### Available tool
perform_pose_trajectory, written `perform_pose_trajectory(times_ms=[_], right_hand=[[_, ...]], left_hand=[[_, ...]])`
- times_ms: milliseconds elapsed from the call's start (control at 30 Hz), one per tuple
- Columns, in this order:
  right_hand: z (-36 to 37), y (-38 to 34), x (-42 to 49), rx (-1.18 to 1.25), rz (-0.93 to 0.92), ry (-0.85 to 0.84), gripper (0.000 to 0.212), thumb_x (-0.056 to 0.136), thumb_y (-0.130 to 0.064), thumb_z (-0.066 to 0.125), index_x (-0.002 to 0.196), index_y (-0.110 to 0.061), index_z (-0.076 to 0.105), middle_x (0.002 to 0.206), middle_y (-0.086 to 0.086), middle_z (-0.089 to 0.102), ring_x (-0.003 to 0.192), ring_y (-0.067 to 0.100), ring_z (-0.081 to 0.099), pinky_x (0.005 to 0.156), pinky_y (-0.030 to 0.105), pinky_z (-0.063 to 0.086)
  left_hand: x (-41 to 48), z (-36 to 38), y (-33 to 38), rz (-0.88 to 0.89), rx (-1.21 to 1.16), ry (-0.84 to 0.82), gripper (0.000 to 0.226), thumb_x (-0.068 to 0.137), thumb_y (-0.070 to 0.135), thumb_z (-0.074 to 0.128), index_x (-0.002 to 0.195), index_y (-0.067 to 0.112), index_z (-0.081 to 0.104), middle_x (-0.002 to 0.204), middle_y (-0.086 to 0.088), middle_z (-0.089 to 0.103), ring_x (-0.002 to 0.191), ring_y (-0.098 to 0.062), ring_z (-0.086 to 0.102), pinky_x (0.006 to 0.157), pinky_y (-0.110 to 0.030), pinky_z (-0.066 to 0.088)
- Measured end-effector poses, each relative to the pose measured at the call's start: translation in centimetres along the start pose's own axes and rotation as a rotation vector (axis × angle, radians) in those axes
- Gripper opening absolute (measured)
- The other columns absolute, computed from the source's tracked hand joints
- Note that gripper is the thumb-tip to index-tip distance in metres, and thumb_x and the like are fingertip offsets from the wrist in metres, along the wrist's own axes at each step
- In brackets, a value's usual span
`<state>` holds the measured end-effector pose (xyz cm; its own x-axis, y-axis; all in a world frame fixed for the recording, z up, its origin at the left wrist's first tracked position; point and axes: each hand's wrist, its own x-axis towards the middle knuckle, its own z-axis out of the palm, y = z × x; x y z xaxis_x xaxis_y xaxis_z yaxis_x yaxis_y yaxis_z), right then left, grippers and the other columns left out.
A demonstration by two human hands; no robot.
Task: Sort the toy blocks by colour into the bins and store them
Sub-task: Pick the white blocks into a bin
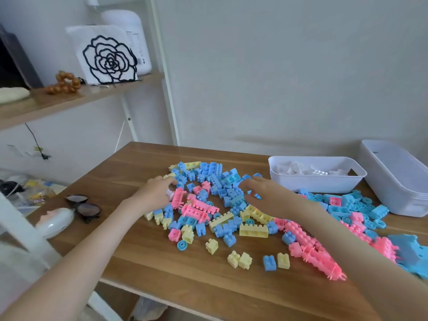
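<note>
1. While both hands reach into the pile, most of the sorting looks undone: blue, pink and yellow blocks (208, 205) lie mixed across the counter (162, 262).
2. One white bin (312, 185) at the back right holds white blocks, so that colour seems done or nearly so.
3. A second bin (398, 181), just to its right, shows no blocks inside from this angle.
4. The left hand (156, 191) is bent down onto the pile's left edge. I cannot tell whether it pinches a block.
5. The right hand (266, 193) hovers over the blue blocks mid-pile with its fingers curled downward. I cannot tell whether it has hold of anything.
6. By my reading, three colours are left to separate, and then the bins must be stored.
</note>
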<state>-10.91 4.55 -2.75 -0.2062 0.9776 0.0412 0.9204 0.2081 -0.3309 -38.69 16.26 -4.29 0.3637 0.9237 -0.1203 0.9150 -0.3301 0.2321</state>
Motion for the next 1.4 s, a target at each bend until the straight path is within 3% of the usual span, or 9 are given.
perform_pose_trajectory(times_ms=[167, 267, 433, 733, 933, 1067, 1200, 1300, 1400], right_hand=[[0.9, -1.4, 1.5, -0.017, 0.001, -0.063, 0.035, 0.098, -0.028, 0.041, 0.133, -0.023, 0.043, 0.129, -0.002, 0.046, 0.110, 0.014, 0.051, 0.096, 0.031, 0.042], [1.3, -2.2, 2.2, -0.013, -0.005, -0.070, 0.035, 0.098, -0.028, 0.041, 0.132, -0.024, 0.044, 0.130, -0.003, 0.046, 0.113, 0.014, 0.051, 0.097, 0.032, 0.041], [1.8, -2.5, 2.6, -0.019, -0.001, -0.089, 0.033, 0.099, -0.030, 0.040, 0.131, -0.025, 0.046, 0.127, -0.002, 0.048, 0.109, 0.014, 0.053, 0.096, 0.032, 0.043], [1.7, -1.9, 2.6, -0.030, 0.036, -0.100, 0.032, 0.098, -0.027, 0.040, 0.129, -0.023, 0.050, 0.123, -0.002, 0.050, 0.098, 0.010, 0.049, 0.086, 0.024, 0.041], [1.7, -1.6, 2.6, -0.040, 0.019, -0.085, 0.031, 0.098, -0.026, 0.040, 0.127, -0.022, 0.051, 0.122, -0.001, 0.050, 0.103, 0.013, 0.051, 0.086, 0.025, 0.040], [1.2, -1.4, 2.6, -0.024, -0.010, -0.052, 0.030, 0.098, -0.026, 0.040, 0.126, -0.021, 0.051, 0.122, -0.001, 0.050, 0.097, 0.010, 0.050, 0.087, 0.025, 0.041], [0.1, -1.1, 2.6, -0.013, -0.041, 0.029, 0.031, 0.098, -0.024, 0.042, 0.127, -0.019, 0.051, 0.123, 0.000, 0.050, 0.089, 0.009, 0.048, 0.082, 0.023, 0.038], [-0.6, -0.6, 2.2, 0.073, -0.017, 0.162, 0.034, 0.096, -0.022, 0.045, 0.130, -0.015, 0.046, 0.122, 0.001, 0.050, 0.097, 0.014, 0.051, 0.090, 0.030, 0.043], [-1.7, 1.0, 1.4, 0.126, 0.036, 0.329, 0.033, 0.093, -0.016, 0.050, 0.124, -0.007, 0.048, 0.114, 0.006, 0.053, 0.098, 0.020, 0.051, 0.085, 0.032, 0.042]], left_hand=[[-0.4, -0.1, -2.4, 0.004, -0.008, -0.012, 0.042, 0.093, 0.007, 0.043, 0.121, 0.036, 0.055, 0.119, -0.001, 0.050, 0.096, -0.017, 0.056, 0.075, -0.033, 0.051], [-0.2, -0.5, -2.7, 0.033, -0.034, -0.065, 0.037, 0.094, 0.013, 0.047, 0.121, 0.036, 0.055, 0.111, 0.003, 0.052, 0.087, -0.010, 0.058, 0.065, -0.024, 0.048], [0.3, -0.8, -2.4, 0.053, -0.032, -0.102, 0.023, 0.090, 0.029, 0.061, 0.112, 0.031, 0.054, 0.109, 0.000, 0.054, 0.097, -0.016, 0.057, 0.078, -0.030, 0.049], [1.2, -0.2, -1.9, 0.071, -0.016, -0.042, 0.016, 0.090, 0.019, 0.061, 0.093, 0.027, 0.048, 0.111, -0.003, 0.054, 0.100, -0.019, 0.054, 0.082, -0.038, 0.051], [0.0, -0.2, -1.3, 0.095, 0.115, 0.124, 0.014, 0.091, 0.010, 0.052, 0.094, 0.020, 0.043, 0.099, -0.002, 0.048, 0.080, -0.019, 0.051, 0.057, -0.026, 0.037], [-0.4, -1.2, 0.3, 0.080, 0.071, 0.319, 0.014, 0.092, 0.008, 0.050, 0.096, 0.016, 0.039, 0.100, -0.002, 0.049, 0.079, -0.019, 0.050, 0.057, -0.026, 0.034], [-0.3, -3.0, 4.8, 0.224, -0.027, 0.408, 0.015, 0.093, 0.009, 0.051, 0.096, 0.016, 0.038, 0.101, -0.003, 0.049, 0.076, -0.014, 0.047, 0.053, -0.021, 0.030], [0.4, -2.9, 10.6, 0.406, -0.063, 0.357, 0.012, 0.092, 0.010, 0.051, 0.103, 0.010, 0.044, 0.108, -0.006, 0.051, 0.086, -0.018, 0.048, 0.063, -0.024, 0.030], [1.6, -1.9, 16.5, 0.570, -0.071, 0.339, 0.018, 0.090, 0.010, 0.048, 0.107, 0.005, 0.048, 0.111, -0.011, 0.053, 0.102, -0.025, 0.048, 0.068, -0.024, 0.026]])
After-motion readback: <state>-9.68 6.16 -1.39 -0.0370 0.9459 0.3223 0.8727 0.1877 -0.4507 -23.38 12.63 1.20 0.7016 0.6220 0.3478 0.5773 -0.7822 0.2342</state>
